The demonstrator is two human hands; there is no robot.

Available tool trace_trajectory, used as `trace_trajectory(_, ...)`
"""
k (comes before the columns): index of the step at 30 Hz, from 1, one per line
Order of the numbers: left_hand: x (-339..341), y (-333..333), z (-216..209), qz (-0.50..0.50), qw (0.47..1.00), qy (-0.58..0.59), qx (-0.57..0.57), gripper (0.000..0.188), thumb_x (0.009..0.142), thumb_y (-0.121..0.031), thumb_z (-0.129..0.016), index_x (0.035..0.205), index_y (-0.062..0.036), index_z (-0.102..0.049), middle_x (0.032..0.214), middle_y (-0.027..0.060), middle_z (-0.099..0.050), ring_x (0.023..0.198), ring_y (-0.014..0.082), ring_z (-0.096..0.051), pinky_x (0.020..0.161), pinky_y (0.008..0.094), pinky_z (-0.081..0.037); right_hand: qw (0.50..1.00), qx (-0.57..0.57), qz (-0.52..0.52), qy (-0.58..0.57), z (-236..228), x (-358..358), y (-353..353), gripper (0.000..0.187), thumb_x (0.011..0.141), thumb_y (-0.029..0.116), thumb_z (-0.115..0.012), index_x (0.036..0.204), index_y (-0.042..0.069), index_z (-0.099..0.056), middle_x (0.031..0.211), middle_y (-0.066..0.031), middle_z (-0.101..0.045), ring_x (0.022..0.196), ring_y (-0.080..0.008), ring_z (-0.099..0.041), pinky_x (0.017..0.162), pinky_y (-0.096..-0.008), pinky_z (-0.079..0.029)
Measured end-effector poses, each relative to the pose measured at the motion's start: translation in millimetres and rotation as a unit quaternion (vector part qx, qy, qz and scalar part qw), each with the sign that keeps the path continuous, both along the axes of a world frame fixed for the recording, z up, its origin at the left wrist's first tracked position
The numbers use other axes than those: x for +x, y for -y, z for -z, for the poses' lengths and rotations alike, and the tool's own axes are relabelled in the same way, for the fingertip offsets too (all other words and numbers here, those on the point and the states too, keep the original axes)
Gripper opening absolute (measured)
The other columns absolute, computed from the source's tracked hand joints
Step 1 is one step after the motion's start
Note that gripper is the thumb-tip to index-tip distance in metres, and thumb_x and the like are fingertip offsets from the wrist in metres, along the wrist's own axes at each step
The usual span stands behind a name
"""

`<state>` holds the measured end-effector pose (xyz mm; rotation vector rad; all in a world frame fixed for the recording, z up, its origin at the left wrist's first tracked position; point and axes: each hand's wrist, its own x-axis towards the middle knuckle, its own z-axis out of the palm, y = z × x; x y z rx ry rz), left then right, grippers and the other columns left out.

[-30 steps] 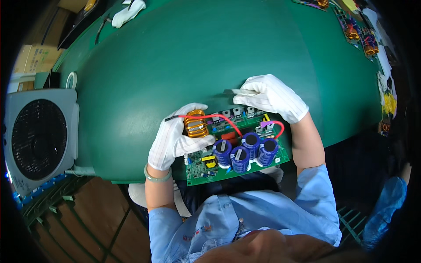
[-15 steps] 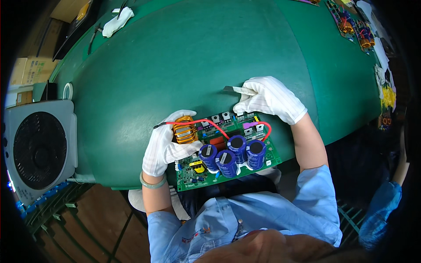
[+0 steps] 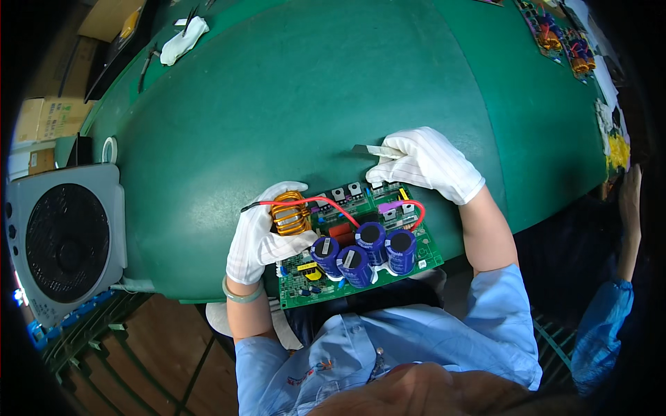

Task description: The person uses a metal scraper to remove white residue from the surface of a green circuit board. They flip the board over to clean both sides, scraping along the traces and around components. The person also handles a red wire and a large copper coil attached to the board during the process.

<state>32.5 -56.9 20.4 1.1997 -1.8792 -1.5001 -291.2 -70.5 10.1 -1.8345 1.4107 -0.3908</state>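
A green circuit board (image 3: 326, 295) is held at the table's near edge, tilted over my lap. It carries several upright blue capacitors (image 3: 355, 267), a copper-wound coil (image 3: 291, 213) and a red wire (image 3: 329, 200). My left hand (image 3: 251, 239), in a white striped glove, wraps round the coil and the board's left side, the thumb lying below the coil. At the far right edge, beside a row of metal-tabbed components (image 3: 338, 193), my gloved right hand (image 3: 424, 163) is closed on a thin grey flat strip (image 3: 366, 149) that points left.
A grey fan unit (image 3: 66, 239) stands at the left, with a white tape roll (image 3: 109, 150) behind it. A white glove (image 3: 184, 41) and dark tools (image 3: 147, 68) lie far left. More boards (image 3: 558, 41) lie far right. Another person's arm (image 3: 628, 222) shows at the right edge.
Both hands and the board stay nearly in place, shifting slightly in the picture. At the right edge, the other person's hand has come up toward the table's corner.
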Motion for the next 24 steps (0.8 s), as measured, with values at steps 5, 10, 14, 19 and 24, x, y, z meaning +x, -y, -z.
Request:
trace_trajectory(5, -4, 0, -9, 0.003, 1.0, 0.03, 0.006, 0.074, 0.064, -0.035, -0.096, 0.12, 0.0008, -0.063, 0.098, 0.0079, -0.068, 0.085, 0.0162, -0.068, 0.077, 0.0317, -0.056, 0.995, -0.052, 0.016, 0.085, -1, 5, 0, 0.041, 0.09, 0.037, -0.075, 0.078, 0.0, -0.064, 0.077, -0.0107, -0.062, 0.074, -0.0265, -0.061, 0.065, -0.0395, -0.046)
trace_trajectory(10, -2, -3, -2, 0.012, 0.998, 0.054, -0.04, 0.075, 0.062, -0.043, -0.094, 0.118, -0.0022, -0.064, 0.101, 0.0126, -0.069, 0.085, 0.0264, -0.069, 0.08, 0.0355, -0.057, 0.991, -0.067, -0.019, 0.117, 5, 24, 0, 0.03, 0.09, 0.031, -0.075, 0.086, 0.002, -0.07, 0.081, -0.0089, -0.063, 0.073, -0.0249, -0.061, 0.065, -0.0362, -0.048)
trace_trajectory(14, -1, 0, -3, 0.034, 0.992, 0.089, -0.088, 0.076, 0.066, -0.052, -0.089, 0.118, -0.0026, -0.064, 0.106, 0.0165, -0.07, 0.092, 0.0338, -0.069, 0.085, 0.0393, -0.056, 0.994, -0.019, -0.019, 0.104, -4, 33, -1, 0.03, 0.089, 0.029, -0.077, 0.087, 0.001, -0.068, 0.081, -0.0085, -0.061, 0.068, -0.0243, -0.058, 0.061, -0.0352, -0.047)
trace_trajectory(19, 0, 0, -6, 0.036, 0.99, 0.089, -0.105, 0.076, 0.07, -0.057, -0.084, 0.118, -0.0009, -0.065, 0.11, 0.0179, -0.07, 0.099, 0.0354, -0.069, 0.09, 0.04, -0.055, 0.996, -0.043, -0.059, 0.052, -13, 35, 0, 0.033, 0.088, 0.034, -0.077, 0.089, 0.002, -0.069, 0.08, -0.0109, -0.064, 0.072, -0.0284, -0.061, 0.065, -0.0377, -0.049)
trace_trajectory(24, 3, -1, -4, 0.041, 0.984, 0.083, -0.154, 0.076, 0.071, -0.06, -0.082, 0.112, 0.0019, -0.067, 0.11, 0.0188, -0.07, 0.099, 0.0365, -0.068, 0.089, 0.0398, -0.055, 0.994, -0.054, -0.082, 0.04, -10, 34, -2, 0.036, 0.082, 0.033, -0.082, 0.083, 0.001, -0.068, 0.085, -0.0119, -0.068, 0.078, -0.0296, -0.065, 0.069, -0.0386, -0.051)
